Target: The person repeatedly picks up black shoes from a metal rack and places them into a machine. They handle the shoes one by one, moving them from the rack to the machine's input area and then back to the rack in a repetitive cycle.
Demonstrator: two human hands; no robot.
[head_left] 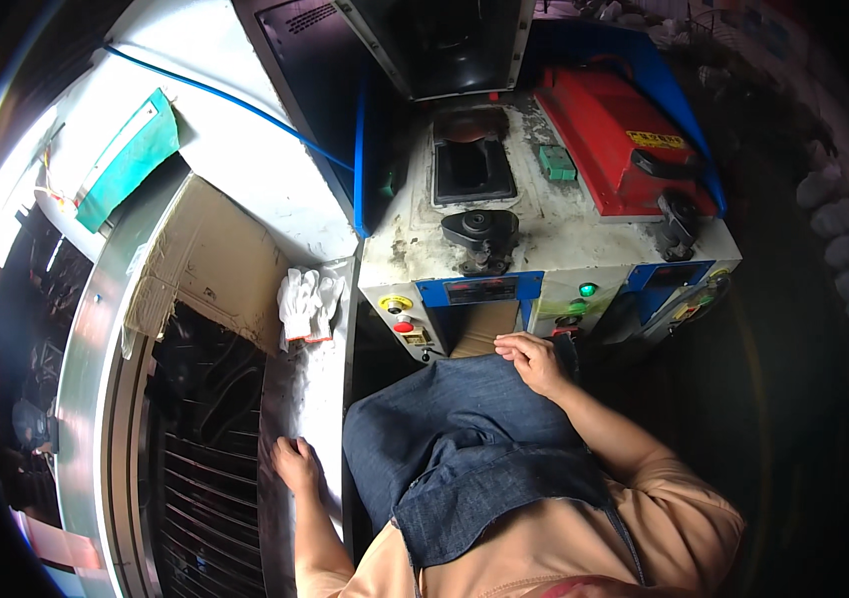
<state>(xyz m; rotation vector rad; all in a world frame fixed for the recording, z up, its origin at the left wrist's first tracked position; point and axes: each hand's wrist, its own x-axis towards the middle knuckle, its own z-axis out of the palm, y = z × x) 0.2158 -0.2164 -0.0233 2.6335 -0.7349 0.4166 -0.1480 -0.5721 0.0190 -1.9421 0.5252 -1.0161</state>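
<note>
My left hand point(296, 464) rests on the white ledge point(303, 399) at my left side. Its fingers bend toward the ledge's inner edge and their tips are hidden. On my knee, over the dark blue denim apron point(504, 503), lies my right hand point(536, 365), with nothing visible in it. Its fingers stretch loosely to the left, so it is open. A pair of white knit gloves point(307, 304) lies on the ledge, ahead of my left hand and apart from it.
Ahead stands a worn white machine point(395, 264) with a raised dark lid point(434, 45), a red cover point(612, 140) and push buttons point(404, 327). A conveyor with dark slats point(210, 488) runs along my left. A cut cardboard box point(220, 259) stands over its far part.
</note>
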